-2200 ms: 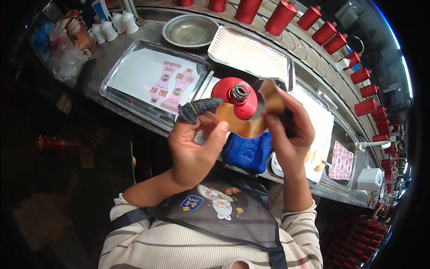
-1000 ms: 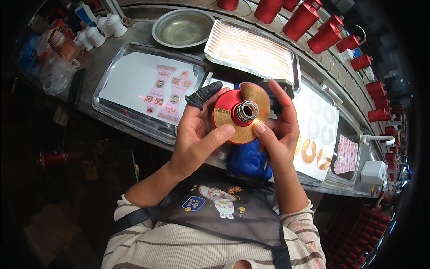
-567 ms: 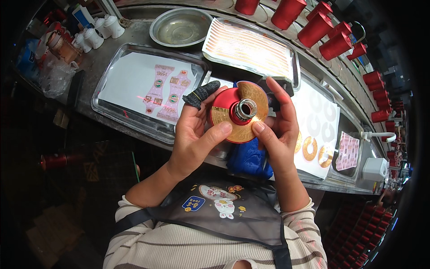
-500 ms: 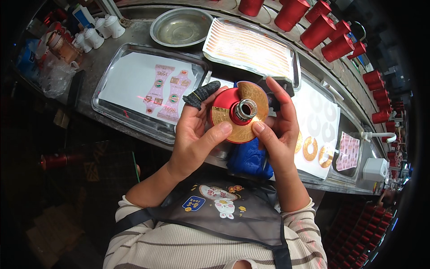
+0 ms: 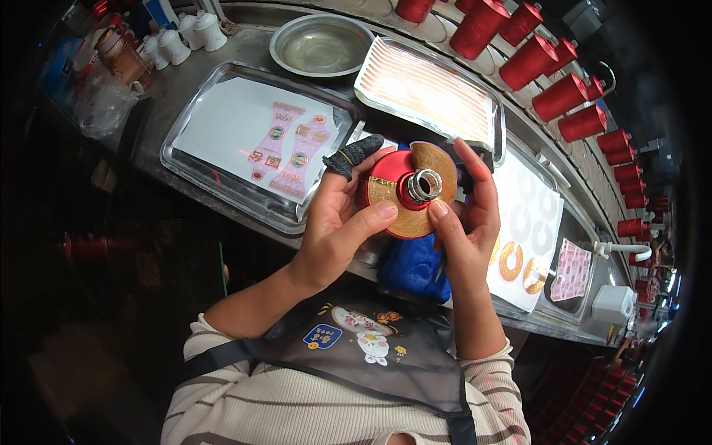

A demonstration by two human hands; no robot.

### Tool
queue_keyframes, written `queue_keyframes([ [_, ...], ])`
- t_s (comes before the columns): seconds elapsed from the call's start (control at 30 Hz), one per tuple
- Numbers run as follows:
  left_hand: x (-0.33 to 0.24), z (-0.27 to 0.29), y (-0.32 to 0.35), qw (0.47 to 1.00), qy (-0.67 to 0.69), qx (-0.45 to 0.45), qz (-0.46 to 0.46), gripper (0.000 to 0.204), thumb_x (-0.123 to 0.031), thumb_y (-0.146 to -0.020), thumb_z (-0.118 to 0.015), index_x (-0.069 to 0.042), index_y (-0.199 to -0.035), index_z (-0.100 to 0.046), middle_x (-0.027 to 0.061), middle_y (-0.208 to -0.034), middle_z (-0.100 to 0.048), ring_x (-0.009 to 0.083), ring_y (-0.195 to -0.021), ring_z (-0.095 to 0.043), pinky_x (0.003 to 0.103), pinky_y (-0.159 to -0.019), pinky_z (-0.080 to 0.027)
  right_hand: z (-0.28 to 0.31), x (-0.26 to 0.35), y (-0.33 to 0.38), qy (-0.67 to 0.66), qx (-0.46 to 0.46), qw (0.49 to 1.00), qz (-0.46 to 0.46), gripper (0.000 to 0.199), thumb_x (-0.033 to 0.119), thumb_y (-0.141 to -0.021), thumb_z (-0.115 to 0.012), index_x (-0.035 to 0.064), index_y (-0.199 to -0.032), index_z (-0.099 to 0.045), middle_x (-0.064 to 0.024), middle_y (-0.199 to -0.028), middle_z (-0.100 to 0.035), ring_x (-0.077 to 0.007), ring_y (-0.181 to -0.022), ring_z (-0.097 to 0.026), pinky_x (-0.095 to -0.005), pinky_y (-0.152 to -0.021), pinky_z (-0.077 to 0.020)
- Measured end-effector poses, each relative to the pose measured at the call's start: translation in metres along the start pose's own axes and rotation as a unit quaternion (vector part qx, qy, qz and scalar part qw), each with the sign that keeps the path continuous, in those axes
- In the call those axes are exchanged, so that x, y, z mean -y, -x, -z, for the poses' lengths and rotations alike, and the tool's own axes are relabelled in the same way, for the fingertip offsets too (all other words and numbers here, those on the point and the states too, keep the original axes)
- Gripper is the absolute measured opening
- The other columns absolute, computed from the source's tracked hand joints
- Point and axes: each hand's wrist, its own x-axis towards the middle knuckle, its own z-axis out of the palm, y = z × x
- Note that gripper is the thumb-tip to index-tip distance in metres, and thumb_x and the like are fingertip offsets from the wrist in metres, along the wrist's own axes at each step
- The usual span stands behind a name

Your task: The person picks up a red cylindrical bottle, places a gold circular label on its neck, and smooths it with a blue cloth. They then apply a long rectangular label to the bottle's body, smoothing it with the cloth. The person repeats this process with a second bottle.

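White pots: we count four (image 5: 211,32) at the counter's far left, with a strip of grey counter (image 5: 174,83) between them and the tray.
Left tray: one (image 5: 237,202), its near rim running close along the counter's front edge; on it we count one white sheet (image 5: 215,126) and two pink labels (image 5: 273,144).
Bowl: one, metal (image 5: 285,66), behind the tray.
Left hand: ours (image 5: 330,230) grips the bottle's left side, thumb on the gold label; one finger wears a black sleeve (image 5: 352,154) and points outward, a narrow gap from the tray's rim.
Red bottle: one (image 5: 387,167), held up between both hands near the counter's front edge, mouth facing us; one gold label (image 5: 404,220) curves around the neck, leaving a red gap at upper left.
Blue cloth: one (image 5: 415,271), below the bottle.
Right hand: ours (image 5: 475,230) grips the right side, thumb on the label, one finger stretched upward; we cannot see every fingertip.
Striped sheet: one (image 5: 423,81), behind the hands.
Gold rings: we count three (image 5: 511,261) along the near edge of their white backing.
Jug: one, white (image 5: 614,304), at the far right.
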Motion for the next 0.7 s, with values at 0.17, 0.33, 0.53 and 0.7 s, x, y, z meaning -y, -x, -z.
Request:
queue_keyframes([
  [0.17, 0.003, 0.001, 0.001, 1.000, 0.003, 0.004, -0.007, 0.064, -0.005, -0.095, -0.063, 0.002, -0.151, -0.032, 0.0161, -0.147, -0.045, 0.0212, -0.135, -0.047, 0.037, -0.115, -0.037, -0.003, 0.003, 0.001, 0.003, -0.007, 1.000, -0.006, 0.068, 0.000, -0.091, -0.065, -0.0009, -0.152, -0.036, -0.0130, -0.150, -0.044, -0.0150, -0.104, -0.067, -0.0230, -0.083, -0.0536],
  [0.33, 0.002, -0.002, 0.001, 1.000, 0.015, 0.001, -0.019, 0.064, -0.006, -0.095, -0.064, 0.003, -0.150, -0.032, 0.0156, -0.146, -0.046, 0.0204, -0.134, -0.048, 0.036, -0.115, -0.037, 0.001, 0.000, 0.001, 0.005, -0.008, 1.000, 0.000, 0.069, 0.000, -0.090, -0.066, -0.0007, -0.152, -0.036, -0.0135, -0.152, -0.042, -0.0142, -0.104, -0.067, -0.0221, -0.082, -0.0532],
  [0.53, 0.002, -0.002, -0.002, 1.000, 0.004, -0.014, -0.008, 0.060, -0.007, -0.096, -0.062, 0.003, -0.148, -0.034, 0.0156, -0.143, -0.048, 0.0202, -0.133, -0.049, 0.037, -0.113, -0.039, 0.000, -0.010, 0.001, 0.008, 0.007, 0.998, 0.055, 0.076, 0.009, -0.086, -0.074, -0.0007, -0.152, -0.036, -0.0141, -0.146, -0.046, -0.0153, -0.104, -0.065, -0.0233, -0.082, -0.0527],
  [0.7, 0.004, -0.003, -0.003, 0.999, -0.006, -0.019, -0.032, 0.054, -0.011, -0.098, -0.063, 0.003, -0.145, -0.039, 0.0137, -0.140, -0.051, 0.0176, -0.128, -0.052, 0.034, -0.111, -0.042, -0.001, -0.005, 0.000, 0.028, 0.013, 0.999, 0.026, 0.082, 0.013, -0.084, -0.077, -0.0009, -0.152, -0.033, -0.0163, -0.146, -0.047, -0.0238, -0.126, -0.059, -0.0352, -0.104, -0.0494],
])
